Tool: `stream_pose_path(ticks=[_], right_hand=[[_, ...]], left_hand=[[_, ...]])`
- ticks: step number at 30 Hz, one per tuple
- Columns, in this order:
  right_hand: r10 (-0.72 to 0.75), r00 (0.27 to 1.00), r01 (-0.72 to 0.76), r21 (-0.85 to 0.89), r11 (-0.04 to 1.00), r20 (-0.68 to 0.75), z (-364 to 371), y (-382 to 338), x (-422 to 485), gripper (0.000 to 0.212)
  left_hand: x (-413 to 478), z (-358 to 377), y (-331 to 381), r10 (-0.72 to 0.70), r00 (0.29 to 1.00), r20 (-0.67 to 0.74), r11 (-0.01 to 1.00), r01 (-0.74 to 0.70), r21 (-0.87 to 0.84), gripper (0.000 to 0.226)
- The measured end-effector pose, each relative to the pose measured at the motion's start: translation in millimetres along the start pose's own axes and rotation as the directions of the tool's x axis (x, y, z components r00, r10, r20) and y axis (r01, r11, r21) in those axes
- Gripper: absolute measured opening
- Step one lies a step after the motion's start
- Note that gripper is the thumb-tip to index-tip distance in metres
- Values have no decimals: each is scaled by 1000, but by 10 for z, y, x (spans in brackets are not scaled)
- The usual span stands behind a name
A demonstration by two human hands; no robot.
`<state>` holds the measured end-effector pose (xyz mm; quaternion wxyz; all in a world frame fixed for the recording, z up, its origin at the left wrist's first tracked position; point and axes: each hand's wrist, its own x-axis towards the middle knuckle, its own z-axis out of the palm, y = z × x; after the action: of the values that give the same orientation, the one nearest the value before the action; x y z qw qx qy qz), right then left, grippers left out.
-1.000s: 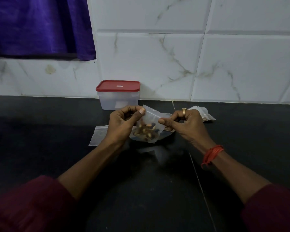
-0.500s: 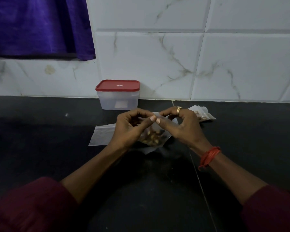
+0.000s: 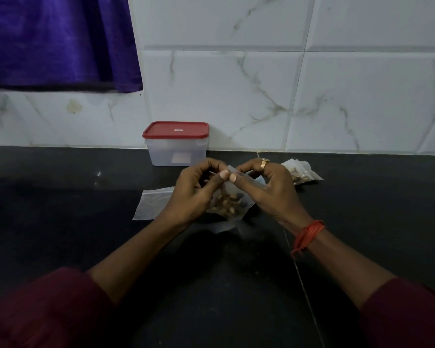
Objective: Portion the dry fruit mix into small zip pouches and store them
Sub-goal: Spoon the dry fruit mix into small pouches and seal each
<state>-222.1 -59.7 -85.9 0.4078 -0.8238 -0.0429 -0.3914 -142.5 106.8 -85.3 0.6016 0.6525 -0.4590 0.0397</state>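
at the bottom edge two maroon sleeves (image 3: pixel 35 310) are cut off by the frame, and both bare forearms reach forward over the black counter (image 3: pixel 60 209). a red thread (image 3: pixel 308 234) is tied around the right wrist.

the left hand (image 3: pixel 191 192) and the right hand (image 3: pixel 271 192) meet in the middle, with fingers curled. each one pinches the top edge of a small clear zip pouch (image 3: pixel 234 194) between thumb and fingers, and the two thumb tips are just beside each other. the pouch hangs between the hands, above the counter, with the dry fruit mix (image 3: pixel 226 205) at its bottom. the thumbs cover the zip line, so i cannot tell if it is sealed. a gold ring (image 3: pixel 263 164) sits on one right finger.

behind the left hand an empty pouch (image 3: pixel 152 203) lies flat; its right part is hidden. behind the right hand lie filled pouches (image 3: pixel 303 173), partly covered, and i cannot count them.

farther back a clear container (image 3: pixel 177 153) with a red lid (image 3: pixel 175 130) stands against the marble tile wall (image 3: pixel 261 84); its content is hard to make out. a purple cloth (image 3: pixel 60 41) hangs at the top left.
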Motion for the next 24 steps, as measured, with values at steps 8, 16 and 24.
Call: stream_pose_path(ticks=[8, 16, 24], right_hand=[[-5, 1000, 5, 25, 1000, -17, -23, 18, 13, 35], [53, 999, -52, 70, 996, -9, -126, 96, 16, 28], [104, 994, -105, 114, 988, 14, -194, 122, 13, 24]], left_hand=[[31, -39, -30, 23, 1000, -15, 1000, -23, 6, 15], [33, -97, -84, -56, 996, -73, 995, 50, -81, 10], [19, -106, -126, -84, 992, -98, 993, 75, -91, 8]])
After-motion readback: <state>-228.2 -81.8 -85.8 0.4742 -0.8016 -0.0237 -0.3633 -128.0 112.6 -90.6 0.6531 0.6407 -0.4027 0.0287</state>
